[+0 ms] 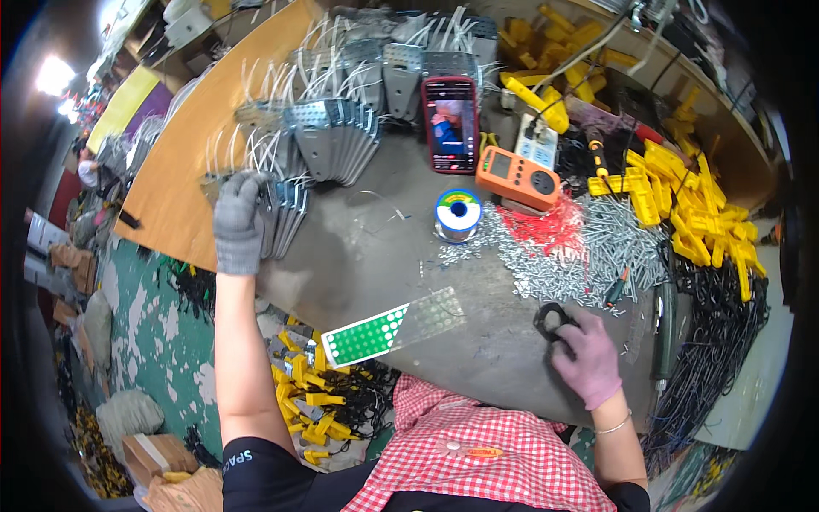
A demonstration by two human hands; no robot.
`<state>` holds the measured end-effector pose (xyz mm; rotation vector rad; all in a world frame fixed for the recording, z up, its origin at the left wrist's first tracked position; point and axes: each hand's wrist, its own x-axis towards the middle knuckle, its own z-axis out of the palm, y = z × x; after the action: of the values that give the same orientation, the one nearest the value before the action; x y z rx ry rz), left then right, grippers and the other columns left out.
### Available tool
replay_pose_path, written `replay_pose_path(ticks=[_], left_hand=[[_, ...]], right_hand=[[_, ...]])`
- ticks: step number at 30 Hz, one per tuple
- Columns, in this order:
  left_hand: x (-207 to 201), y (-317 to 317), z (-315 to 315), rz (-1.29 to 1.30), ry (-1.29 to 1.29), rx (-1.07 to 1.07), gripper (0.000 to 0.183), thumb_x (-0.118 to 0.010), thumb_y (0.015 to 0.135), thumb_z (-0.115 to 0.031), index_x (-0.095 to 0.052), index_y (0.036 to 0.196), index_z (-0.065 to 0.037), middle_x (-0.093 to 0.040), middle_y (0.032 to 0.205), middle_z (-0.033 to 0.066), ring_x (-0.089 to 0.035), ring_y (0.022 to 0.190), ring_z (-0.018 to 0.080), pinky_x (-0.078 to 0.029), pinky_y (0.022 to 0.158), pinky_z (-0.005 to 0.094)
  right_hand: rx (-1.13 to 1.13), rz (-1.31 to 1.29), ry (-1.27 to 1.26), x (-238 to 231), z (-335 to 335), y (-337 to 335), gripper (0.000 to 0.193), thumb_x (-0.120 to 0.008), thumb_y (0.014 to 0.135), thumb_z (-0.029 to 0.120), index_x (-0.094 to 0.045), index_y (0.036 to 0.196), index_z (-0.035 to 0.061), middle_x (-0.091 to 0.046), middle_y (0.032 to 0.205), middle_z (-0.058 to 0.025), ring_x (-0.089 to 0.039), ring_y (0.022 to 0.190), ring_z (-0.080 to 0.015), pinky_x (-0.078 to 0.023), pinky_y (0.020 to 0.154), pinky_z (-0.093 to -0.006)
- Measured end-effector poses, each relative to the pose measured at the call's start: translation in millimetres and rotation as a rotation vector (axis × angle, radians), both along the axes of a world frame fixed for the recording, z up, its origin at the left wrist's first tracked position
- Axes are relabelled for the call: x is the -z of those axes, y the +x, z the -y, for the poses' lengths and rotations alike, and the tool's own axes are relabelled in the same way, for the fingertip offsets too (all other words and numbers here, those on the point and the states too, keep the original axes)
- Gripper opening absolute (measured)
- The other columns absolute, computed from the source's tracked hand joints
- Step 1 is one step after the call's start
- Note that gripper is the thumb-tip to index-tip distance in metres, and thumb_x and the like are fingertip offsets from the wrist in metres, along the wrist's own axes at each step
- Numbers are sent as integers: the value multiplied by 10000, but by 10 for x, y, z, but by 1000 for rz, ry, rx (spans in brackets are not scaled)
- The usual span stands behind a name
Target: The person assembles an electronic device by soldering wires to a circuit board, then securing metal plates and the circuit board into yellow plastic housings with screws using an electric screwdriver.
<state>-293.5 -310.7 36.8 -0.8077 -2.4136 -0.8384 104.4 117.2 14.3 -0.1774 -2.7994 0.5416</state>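
My left hand point(237, 224), in a grey glove, is at the near end of a row of grey metal plates point(286, 212) with white wires. Its fingers are curled over the edge of a plate there, and the fingertips are partly hidden. Low over the right side of the dark table, my right hand point(587, 357), in a pink glove, pinches a black loop point(550, 319) whose exact kind I cannot make out. Between the hands lies a green strip with white dots point(367, 335). A spool of solder wire point(458, 213) stands beyond it.
A phone point(450, 126) leans against more plates at the back. Beside it are an orange power meter point(517, 177) and a heap of screws point(589, 256) with red bits. Yellow plastic parts point(682, 205), a screwdriver point(616, 288) and black cables point(717, 358) crowd the right.
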Motion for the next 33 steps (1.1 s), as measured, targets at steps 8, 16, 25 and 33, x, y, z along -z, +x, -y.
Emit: replay_pose_path(ticks=[8,16,25,33], left_hand=[[-90,2261,-2057,-201,-360,952,367,-711,769,-65,-692,1135,-78,-676,1143,121,-692,999,293,-570,871,417],[300,3055,-2973,181,-104,631,508,-774,732,-319,-673,1131,-22,-643,1154,157,-590,1071,375,-445,943,532],[580,3086,-3083,247,-251,598,159,-665,876,-271,-705,940,-131,-670,908,88,-579,977,334,-390,841,517],[566,3103,-3131,173,-239,583,431,-747,795,-387,-656,1049,-50,-650,1010,147,-594,956,356,-419,847,509]], right_hand=[[141,143,-35,18,66,35,224,-710,813,200,-699,1011,97,-599,1108,-126,-601,1050,-325,-571,855,-437],[458,124,-221,124,-107,370,413,-760,743,312,-613,1021,45,-614,1018,-217,-615,1001,-397,-534,854,-503],[449,6,-1192,38,-425,469,496,-750,840,248,-556,1217,-9,-651,1066,-170,-691,900,-266,-560,815,-358],[311,140,-807,49,-311,361,800,-781,815,248,-376,1467,23,-658,986,-132,-658,866,-183,-558,781,-331]])
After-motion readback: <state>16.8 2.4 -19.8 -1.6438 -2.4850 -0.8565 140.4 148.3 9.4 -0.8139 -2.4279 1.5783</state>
